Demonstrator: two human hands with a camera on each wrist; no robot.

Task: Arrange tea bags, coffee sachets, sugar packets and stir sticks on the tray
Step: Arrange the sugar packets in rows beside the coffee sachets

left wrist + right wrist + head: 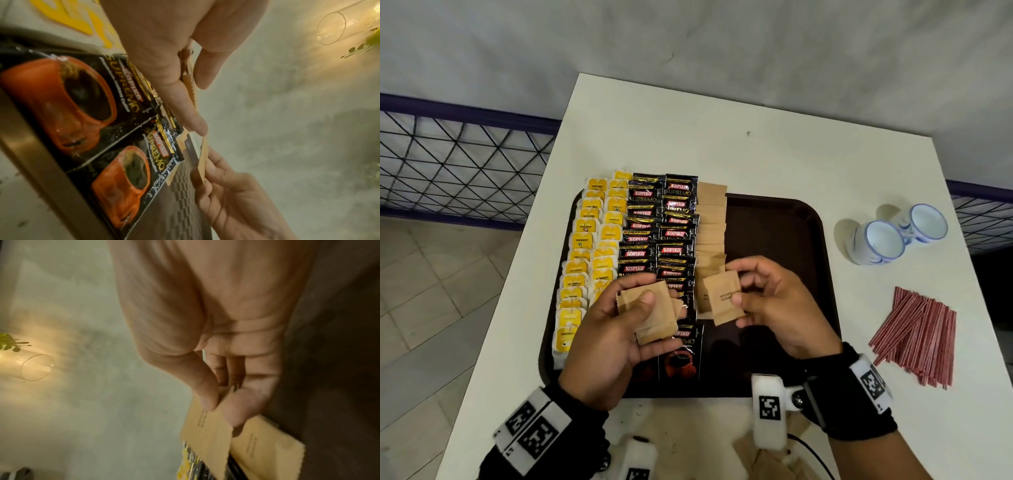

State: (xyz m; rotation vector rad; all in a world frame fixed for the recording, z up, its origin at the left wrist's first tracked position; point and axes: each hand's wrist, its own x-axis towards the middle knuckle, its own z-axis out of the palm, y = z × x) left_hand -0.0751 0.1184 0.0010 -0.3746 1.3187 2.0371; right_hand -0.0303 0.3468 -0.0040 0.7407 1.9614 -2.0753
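My right hand (767, 301) pinches one sugar packet (722, 298) just beyond the sugar column's (710, 222) near end; my left hand (613, 329) grips the spare stack (650, 311).

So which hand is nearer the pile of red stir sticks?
Right. The right hand is over the tray's middle, nearer the stir sticks on the table; the left hand is farther, over the coffee sachets.

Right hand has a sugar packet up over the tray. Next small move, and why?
Probably lower the packet in the right hand onto the near end of the sugar column, overlapping the last one. The column stops short of the tray's near edge, and the left hand holds more packets.
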